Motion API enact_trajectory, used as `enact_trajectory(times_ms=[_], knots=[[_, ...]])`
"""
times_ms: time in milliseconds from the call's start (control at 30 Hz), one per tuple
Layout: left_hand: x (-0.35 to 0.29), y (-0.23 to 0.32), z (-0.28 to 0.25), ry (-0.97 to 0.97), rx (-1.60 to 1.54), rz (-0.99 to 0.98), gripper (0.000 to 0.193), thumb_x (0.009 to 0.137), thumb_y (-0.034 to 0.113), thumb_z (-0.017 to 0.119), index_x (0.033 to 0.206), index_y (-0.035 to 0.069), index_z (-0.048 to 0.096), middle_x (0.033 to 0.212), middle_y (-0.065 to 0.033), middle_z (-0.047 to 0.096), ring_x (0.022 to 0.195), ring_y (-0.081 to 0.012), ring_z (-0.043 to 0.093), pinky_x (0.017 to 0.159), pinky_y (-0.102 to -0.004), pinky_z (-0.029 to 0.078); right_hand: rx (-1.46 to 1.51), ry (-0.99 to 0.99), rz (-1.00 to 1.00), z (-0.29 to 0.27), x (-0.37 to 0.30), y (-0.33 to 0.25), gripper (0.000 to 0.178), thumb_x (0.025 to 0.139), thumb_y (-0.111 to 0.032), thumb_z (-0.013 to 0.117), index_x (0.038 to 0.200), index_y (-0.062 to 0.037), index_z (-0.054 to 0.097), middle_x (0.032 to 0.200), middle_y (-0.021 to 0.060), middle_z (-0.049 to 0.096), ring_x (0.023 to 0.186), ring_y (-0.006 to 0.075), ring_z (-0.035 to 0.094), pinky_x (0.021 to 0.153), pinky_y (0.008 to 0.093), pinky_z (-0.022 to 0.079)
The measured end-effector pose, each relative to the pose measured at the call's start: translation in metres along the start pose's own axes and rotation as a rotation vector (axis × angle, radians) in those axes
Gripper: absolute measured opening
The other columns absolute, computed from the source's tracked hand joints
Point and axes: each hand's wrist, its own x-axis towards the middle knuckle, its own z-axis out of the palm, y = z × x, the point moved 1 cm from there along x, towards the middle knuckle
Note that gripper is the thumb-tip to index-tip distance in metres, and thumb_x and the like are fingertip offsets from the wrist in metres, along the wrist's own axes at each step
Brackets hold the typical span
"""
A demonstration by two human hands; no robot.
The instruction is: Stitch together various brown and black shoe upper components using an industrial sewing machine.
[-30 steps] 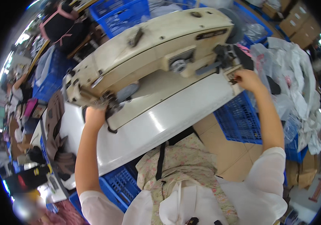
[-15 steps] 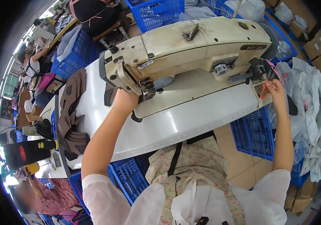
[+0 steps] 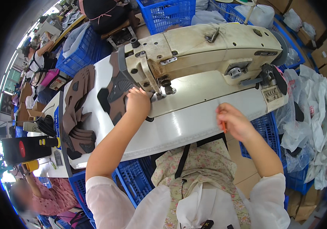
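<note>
A cream sewing machine (image 3: 198, 53) stands on the white table. My left hand (image 3: 138, 102) is closed at the edge of a brown fabric piece (image 3: 118, 91) with dark patches, just left of the needle and presser foot. The piece lies partly behind the machine head, and my fingers hide some of its edge. Over the front of the table, right of the needle, my right hand (image 3: 232, 120) is closed around small orange-handled thread snips (image 3: 224, 126). Fingers cover most of the snips.
A stack of similar brown pieces (image 3: 77, 110) lies on the table's left end. Blue crates (image 3: 133, 179) stand below the table and behind it. Plastic bags (image 3: 310, 114) hang at the right. Co-workers sit at the left, one in pink (image 3: 56, 196).
My right hand has moved left from the machine's right end, bringing the orange-handled snips. More of the brown piece shows left of the machine head, with my left hand still beside the needle.
</note>
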Motion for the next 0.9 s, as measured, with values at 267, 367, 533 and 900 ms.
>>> enact_trajectory(times_ms=[267, 367, 533, 900], knots=[[-0.035, 0.001, -0.017, -0.012, -0.202, -0.035, 0.051, 0.088, 0.016, 0.060, 0.134, -0.003, 0.053, 0.137, -0.0297, 0.054, 0.099, -0.0327, 0.064, 0.078, -0.0394, 0.050, -0.333, -0.197, -0.333, 0.117, 0.045, 0.022, 0.038, 0.087, -0.011, 0.072, 0.121, -0.0019, 0.058, 0.078, -0.0017, 0.058, 0.068, 0.0085, 0.055, 0.063, 0.0255, 0.045], [-0.046, -0.012, 0.001, 0.517, -0.186, 0.073, 0.049, 0.083, 0.022, 0.064, 0.131, 0.009, 0.059, 0.132, -0.0078, 0.060, 0.107, -0.0215, 0.057, 0.087, -0.0323, 0.041, -0.605, -0.092, -0.639, 0.159, 0.060, 0.022, 0.065, 0.085, -0.005, 0.070, 0.143, -0.0002, 0.041, 0.085, 0.0025, 0.062, 0.070, 0.0140, 0.060, 0.065, 0.0277, 0.049], [-0.037, -0.010, 0.027, 0.584, -0.306, 0.059, 0.043, 0.083, 0.029, 0.063, 0.123, 0.013, 0.064, 0.124, -0.0048, 0.062, 0.104, -0.0192, 0.057, 0.084, -0.0337, 0.041, -0.833, 0.235, -1.004, 0.192, 0.097, 0.033, 0.094, 0.082, 0.000, 0.068, 0.155, 0.0060, 0.008, 0.106, 0.0114, 0.066, 0.078, 0.0255, 0.069, 0.069, 0.0319, 0.055], [-0.034, -0.004, 0.033, 0.739, -0.508, 0.051, 0.029, 0.083, 0.020, 0.059, 0.108, 0.008, 0.069, 0.117, -0.0065, 0.067, 0.105, -0.0192, 0.057, 0.086, -0.0340, 0.039, -0.100, 0.116, -1.231, 0.211, 0.120, 0.021, 0.054, 0.092, -0.004, 0.064, 0.140, 0.0023, 0.039, 0.106, 0.0121, 0.065, 0.071, 0.0091, 0.056, 0.062, 0.0234, 0.046]])
